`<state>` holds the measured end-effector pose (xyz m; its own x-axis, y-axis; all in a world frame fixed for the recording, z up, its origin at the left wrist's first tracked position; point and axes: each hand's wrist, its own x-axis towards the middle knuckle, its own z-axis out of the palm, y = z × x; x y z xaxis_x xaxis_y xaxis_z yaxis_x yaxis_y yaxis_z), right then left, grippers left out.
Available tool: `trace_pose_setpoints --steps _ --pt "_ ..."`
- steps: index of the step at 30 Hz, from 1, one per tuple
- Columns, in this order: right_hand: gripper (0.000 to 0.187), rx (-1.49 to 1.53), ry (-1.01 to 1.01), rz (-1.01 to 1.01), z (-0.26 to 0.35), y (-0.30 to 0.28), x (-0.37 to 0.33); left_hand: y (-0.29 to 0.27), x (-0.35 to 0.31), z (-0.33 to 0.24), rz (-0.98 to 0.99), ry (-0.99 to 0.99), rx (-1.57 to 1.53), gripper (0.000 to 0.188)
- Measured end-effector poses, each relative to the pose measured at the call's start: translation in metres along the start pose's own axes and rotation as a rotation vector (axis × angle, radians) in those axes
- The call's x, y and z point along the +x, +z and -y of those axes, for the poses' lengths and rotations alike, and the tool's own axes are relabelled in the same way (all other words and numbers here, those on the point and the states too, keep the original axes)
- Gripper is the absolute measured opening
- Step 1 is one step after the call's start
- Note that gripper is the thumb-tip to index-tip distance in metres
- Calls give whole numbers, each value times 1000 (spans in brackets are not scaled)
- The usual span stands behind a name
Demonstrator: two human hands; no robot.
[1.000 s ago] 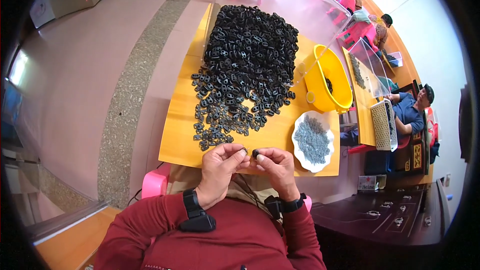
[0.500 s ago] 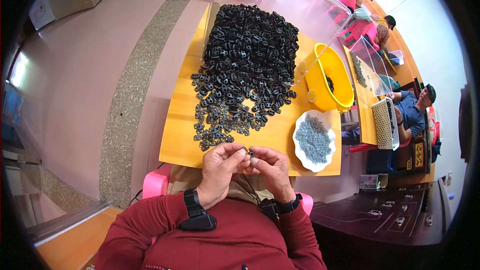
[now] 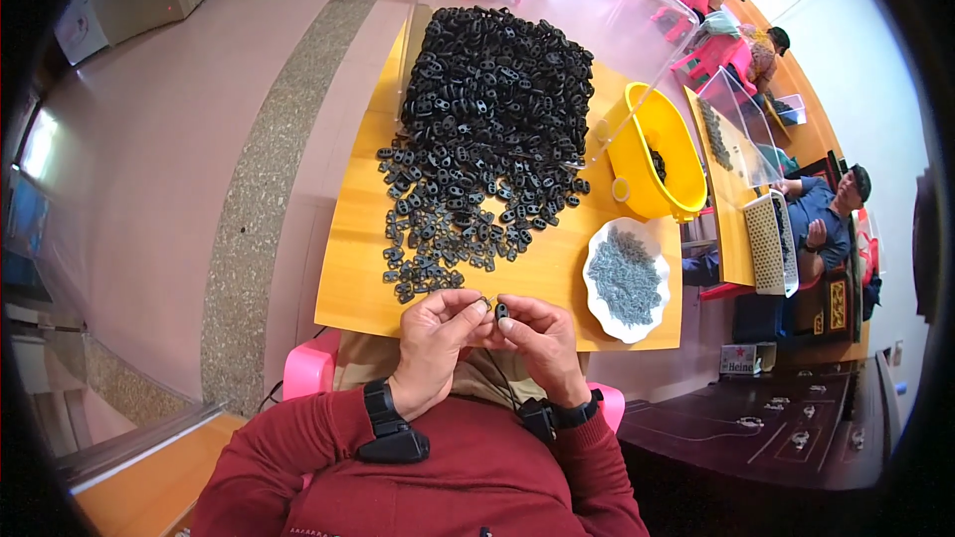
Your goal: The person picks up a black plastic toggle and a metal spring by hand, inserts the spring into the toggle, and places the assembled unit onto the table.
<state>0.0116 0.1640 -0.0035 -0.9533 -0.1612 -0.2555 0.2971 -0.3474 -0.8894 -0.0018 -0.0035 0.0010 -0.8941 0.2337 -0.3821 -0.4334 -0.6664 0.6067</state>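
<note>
Over the near table edge, my right hand [image 3: 540, 335] pinches a small black two-hole plastic piece [image 3: 501, 312], shaped like a cord lock, upright between thumb and fingertips. Close beside it, my left hand [image 3: 438, 336] is closed, thumb against fingers, on a tiny thing too small to name. The fingertips of both hands nearly meet. Ahead of them, loose black pieces [image 3: 428, 249] of the same kind spread from a large heap [image 3: 497, 89] in a clear plastic bin [image 3: 627, 25] lying open toward me.
On the table's right stand a yellow tub [image 3: 637, 174] with some black pieces inside and a white scalloped dish [image 3: 603, 321] of small grey metal parts [image 3: 627, 278]. Further right, a person [image 3: 821, 219] sits at another table with a perforated white basket [image 3: 764, 249]. Pink chairs stand beyond.
The black piece in my right hand has turned and now shows its two-hole face. My fingertips have drawn slightly apart. The person at the right has raised a hand.
</note>
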Motion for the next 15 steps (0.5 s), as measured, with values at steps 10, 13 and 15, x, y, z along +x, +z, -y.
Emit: trace_pose_setpoints --steps 10,13,15 --pt "30 -121 -36 -31 3 2 -1 1 1 -1 -4 -5 9 12" --pt "29 -148 -54 -40 3 5 0 0 2 -2 -9 -8 22 12" --pt "30 -143 -47 -39 3 3 0 0 2 -2 3 -13 30 12"
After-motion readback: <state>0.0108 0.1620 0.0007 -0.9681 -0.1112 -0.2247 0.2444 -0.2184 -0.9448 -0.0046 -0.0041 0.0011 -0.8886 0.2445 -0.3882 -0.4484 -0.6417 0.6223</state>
